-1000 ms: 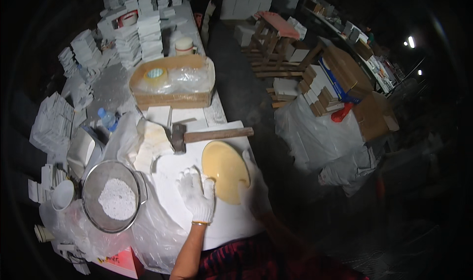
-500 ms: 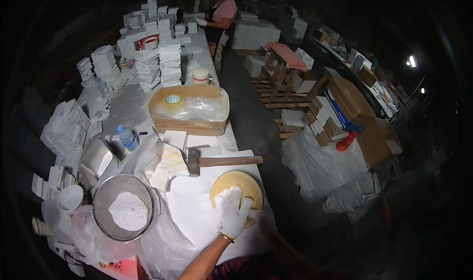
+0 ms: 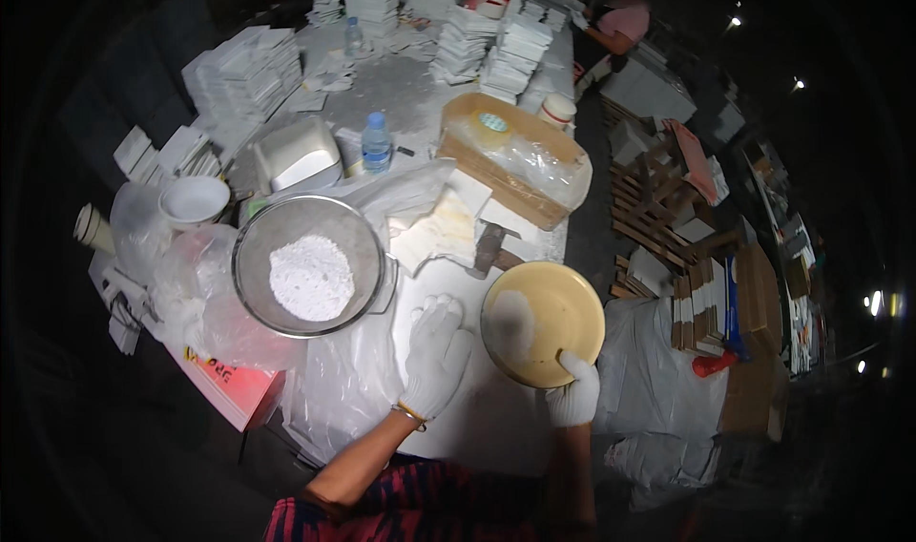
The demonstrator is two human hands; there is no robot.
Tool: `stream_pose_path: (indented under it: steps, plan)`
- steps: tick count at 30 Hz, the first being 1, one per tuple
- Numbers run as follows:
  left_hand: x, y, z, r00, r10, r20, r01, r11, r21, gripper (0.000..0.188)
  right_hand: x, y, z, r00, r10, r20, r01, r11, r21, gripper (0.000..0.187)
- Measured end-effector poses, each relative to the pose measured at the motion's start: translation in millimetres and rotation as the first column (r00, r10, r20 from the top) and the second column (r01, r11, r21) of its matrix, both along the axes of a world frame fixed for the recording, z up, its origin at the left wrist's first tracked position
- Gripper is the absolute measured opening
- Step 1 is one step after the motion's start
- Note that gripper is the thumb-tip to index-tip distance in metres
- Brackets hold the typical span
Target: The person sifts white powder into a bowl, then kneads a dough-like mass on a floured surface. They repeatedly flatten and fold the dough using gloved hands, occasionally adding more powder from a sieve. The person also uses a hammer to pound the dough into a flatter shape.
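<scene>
So, head view, only one here: the right hand (image 3: 574,389) pinches the near rim of the yellow bowl (image 3: 568,303), thumb inside; can't tell if the bowl is lifted or resting; the left hand (image 3: 437,356) has its fingers out straight, gripping nothing, over the white tabletop (image 3: 477,427) between that bowl and the steel pan (image 3: 277,227) with its powder heap (image 3: 312,278); looks like the step is handling the whitish patch inside the yellow bowl, so I'd say the next move calls for a steady rim grip.
</scene>
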State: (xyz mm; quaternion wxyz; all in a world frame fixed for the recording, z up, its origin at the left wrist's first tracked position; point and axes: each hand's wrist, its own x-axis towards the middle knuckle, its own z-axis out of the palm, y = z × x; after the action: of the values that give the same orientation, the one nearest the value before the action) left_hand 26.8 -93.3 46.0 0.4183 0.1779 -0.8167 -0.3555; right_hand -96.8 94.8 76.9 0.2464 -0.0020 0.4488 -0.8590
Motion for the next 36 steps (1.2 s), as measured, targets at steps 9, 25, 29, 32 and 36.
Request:
stream_pose_path:
  steps: [9,25,29,32,36]
  plan:
    - [28.4,-3.1,-38.5,0.970,-0.033,0.240,0.028,0.999,0.027,0.013,1.9,-160.1,52.2,0.950,0.267,-0.161,-0.257,0.963,0.085,0.053]
    - [52.2,15.6,-92.0,1.000,0.015,0.017,-0.013,0.995,-0.100,0.005,72.4,-297.3,54.4,-0.227,0.239,-0.944,0.007,0.970,0.244,0.074]
    - [54.4,-3.8,-24.2,0.950,0.103,0.294,0.031,0.908,-0.418,0.008,53.9,-292.4,61.5,-0.204,0.207,-0.957,0.082,0.978,0.194,0.074]
    - [43.9,-15.6,-19.3,0.966,0.068,0.250,-0.023,0.983,-0.181,0.009,31.4,-270.6,59.7,0.106,0.213,-0.971,0.129,0.965,0.226,0.074]
    - [39.5,-26.1,-11.8,0.981,0.097,-0.167,0.061,0.666,0.743,0.030,-4.8,-207.7,71.1,0.841,0.032,-0.541,0.015,0.996,0.082,0.067]
